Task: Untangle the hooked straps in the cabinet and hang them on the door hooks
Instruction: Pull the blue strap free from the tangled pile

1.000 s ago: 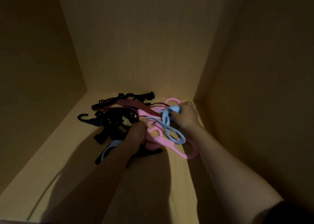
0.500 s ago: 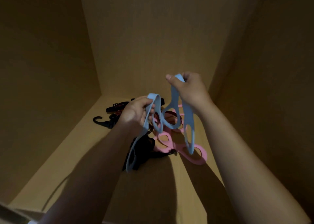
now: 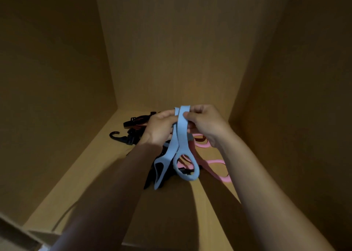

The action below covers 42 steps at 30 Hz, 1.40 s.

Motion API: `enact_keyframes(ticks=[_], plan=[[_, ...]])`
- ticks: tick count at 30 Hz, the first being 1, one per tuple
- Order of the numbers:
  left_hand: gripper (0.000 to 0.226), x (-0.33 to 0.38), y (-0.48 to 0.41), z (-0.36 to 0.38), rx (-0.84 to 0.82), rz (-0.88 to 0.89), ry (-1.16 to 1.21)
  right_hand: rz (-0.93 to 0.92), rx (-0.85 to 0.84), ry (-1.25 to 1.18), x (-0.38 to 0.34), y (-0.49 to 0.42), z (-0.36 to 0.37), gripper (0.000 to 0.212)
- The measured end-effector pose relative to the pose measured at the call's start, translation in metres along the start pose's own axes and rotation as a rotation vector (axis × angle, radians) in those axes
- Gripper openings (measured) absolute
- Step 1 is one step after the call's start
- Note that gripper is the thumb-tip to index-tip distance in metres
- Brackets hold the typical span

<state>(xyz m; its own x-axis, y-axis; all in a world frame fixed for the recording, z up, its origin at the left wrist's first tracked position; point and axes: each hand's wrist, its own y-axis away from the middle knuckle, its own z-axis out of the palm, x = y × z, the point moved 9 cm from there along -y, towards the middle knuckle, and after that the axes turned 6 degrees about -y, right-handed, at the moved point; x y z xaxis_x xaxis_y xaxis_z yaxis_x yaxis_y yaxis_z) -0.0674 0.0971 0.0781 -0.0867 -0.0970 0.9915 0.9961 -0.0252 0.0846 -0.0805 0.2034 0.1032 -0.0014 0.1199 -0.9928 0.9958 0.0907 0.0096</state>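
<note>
The fingers (image 3: pixel 198 110) of the left hand (image 3: pixel 160 128) and right hand (image 3: pixel 206 126) pinch the top of one blue strap (image 3: pixel 182 136), held up over the wood floor (image 3: pixel 85 174) of the cabinet (image 3: pixel 171 50). Its two loops hang down. Below lie one pink strap (image 3: pixel 221 176) and a black pile (image 3: pixel 136 122), too tangled to count, one hook (image 3: pixel 114 134) showing

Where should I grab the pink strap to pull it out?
Grab the pink strap by the open loop that sticks out on the right, coming from above on the right side. That loop lies flat on the cabinet floor, away from the black straps, so fingers could likely hook through it. Its other end is hidden behind the blue strap.
</note>
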Motion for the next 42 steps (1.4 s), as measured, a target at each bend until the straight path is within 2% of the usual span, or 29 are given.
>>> enact_keyframes(ticks=[3,7,14,18,22,26,28,32,33,35,38,42], plan=[[0.030,-0.003,0.000,0.004,-0.015,-0.018,0.054,0.032,0.010,-0.059,0.007,0.004,-0.004,0.022],[0.030,-0.001,0.003,0.012,-0.059,-0.011,0.016,0.014,0.041,-0.003,0.008,0.009,-0.012,0.024],[0.025,0.001,0.002,0.011,-0.005,0.024,-0.081,-0.195,0.077,0.397,-0.002,0.010,-0.021,0.034],[0.021,-0.001,-0.003,0.009,0.021,0.001,-0.066,-0.316,0.058,0.522,-0.013,0.017,-0.020,0.037],[0.025,0.005,-0.008,0.001,0.083,-0.009,-0.015,-0.384,0.167,0.487,-0.023,0.019,-0.032,0.017],[0.028,0.031,-0.005,0.021,-0.071,0.135,-0.281,-0.313,-0.025,0.379,-0.015,0.012,-0.017,0.038],[0.023,0.048,-0.003,0.029,-0.106,0.214,-0.335,-0.340,-0.074,0.252,-0.022,0.011,-0.013,0.023],[0.007,0.083,0.000,0.032,-0.153,0.401,-0.478,-0.443,0.004,0.126,-0.048,0.012,-0.025,0.021],[0.016,0.088,0.001,0.033,-0.178,0.427,-0.522,-0.465,0.027,0.114,-0.054,0.012,-0.029,0.019],[0.022,0.095,-0.001,0.033,-0.195,0.449,-0.566,-0.469,0.038,0.081,-0.063,0.010,-0.031,0.014],[0.018,0.100,-0.005,0.028,-0.113,0.445,-0.552,-0.406,0.023,0.053,-0.060,0.005,-0.030,0.013],[0.013,0.088,-0.010,0.024,-0.100,0.374,-0.477,-0.348,-0.028,0.219,-0.045,0.005,-0.023,0.021]])
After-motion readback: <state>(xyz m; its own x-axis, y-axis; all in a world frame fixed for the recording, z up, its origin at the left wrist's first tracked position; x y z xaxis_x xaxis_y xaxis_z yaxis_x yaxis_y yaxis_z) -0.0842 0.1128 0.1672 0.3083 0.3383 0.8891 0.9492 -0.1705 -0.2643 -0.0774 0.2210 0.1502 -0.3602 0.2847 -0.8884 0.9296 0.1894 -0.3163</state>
